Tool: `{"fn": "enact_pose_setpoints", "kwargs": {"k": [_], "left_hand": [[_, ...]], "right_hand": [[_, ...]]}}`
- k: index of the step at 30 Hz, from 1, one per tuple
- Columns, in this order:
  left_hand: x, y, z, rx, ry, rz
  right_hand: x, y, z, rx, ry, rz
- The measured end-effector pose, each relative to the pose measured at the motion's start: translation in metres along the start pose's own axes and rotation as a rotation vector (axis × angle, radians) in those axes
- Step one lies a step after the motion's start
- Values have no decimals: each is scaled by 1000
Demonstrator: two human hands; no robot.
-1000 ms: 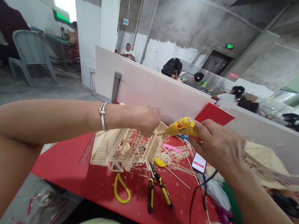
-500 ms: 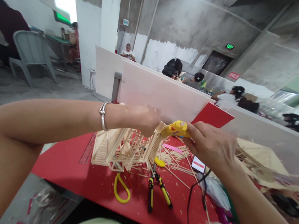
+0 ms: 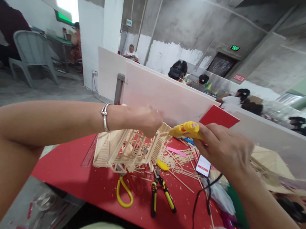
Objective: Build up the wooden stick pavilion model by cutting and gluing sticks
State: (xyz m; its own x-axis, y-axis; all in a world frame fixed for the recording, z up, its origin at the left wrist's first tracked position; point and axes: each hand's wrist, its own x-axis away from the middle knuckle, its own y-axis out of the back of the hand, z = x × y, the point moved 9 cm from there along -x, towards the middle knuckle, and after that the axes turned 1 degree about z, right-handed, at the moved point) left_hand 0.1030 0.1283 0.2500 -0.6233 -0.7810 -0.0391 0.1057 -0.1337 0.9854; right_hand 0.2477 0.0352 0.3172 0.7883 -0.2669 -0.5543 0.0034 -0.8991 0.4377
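Observation:
A model building of thin wooden sticks (image 3: 135, 151) with slatted roof panels stands on the red table. My left hand (image 3: 150, 121), with a silver bangle at its wrist, reaches across its top with fingers curled over the far side; the fingertips are hidden. In my right hand (image 3: 224, 145) is a yellow hot glue gun (image 3: 186, 129), its nozzle end close to the slatted panel at the model's right. A black cord hangs below that hand. Yellow-handled scissors (image 3: 124, 193) and black-and-yellow pliers (image 3: 158, 191) lie in front of the model.
Loose sticks (image 3: 183, 163), a pink strip (image 3: 176, 151) and a phone (image 3: 203, 166) lie right of the model. A ruler (image 3: 89, 151) is at its left. White partition boards (image 3: 155, 89) rise behind the table. Plastic bags (image 3: 222, 198) sit at the right. Several people sit beyond.
My right hand has moved slightly right with the glue gun, away from the model's slatted panel. My left hand stays at nearly the same place over the model.

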Motion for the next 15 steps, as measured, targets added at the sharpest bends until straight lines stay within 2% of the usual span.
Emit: {"fn": "enact_pose_setpoints", "kwargs": {"k": [4,9,15], "left_hand": [[2,3,-2,3,-16,-15],[7,7,-2,27,13,22],[10,9,-3,-2,42,57]], "right_hand": [[-1,9,-1,19,15,-3],[0,15,-3,33,21,-61],[4,3,-10,-33,-59,68]]}}
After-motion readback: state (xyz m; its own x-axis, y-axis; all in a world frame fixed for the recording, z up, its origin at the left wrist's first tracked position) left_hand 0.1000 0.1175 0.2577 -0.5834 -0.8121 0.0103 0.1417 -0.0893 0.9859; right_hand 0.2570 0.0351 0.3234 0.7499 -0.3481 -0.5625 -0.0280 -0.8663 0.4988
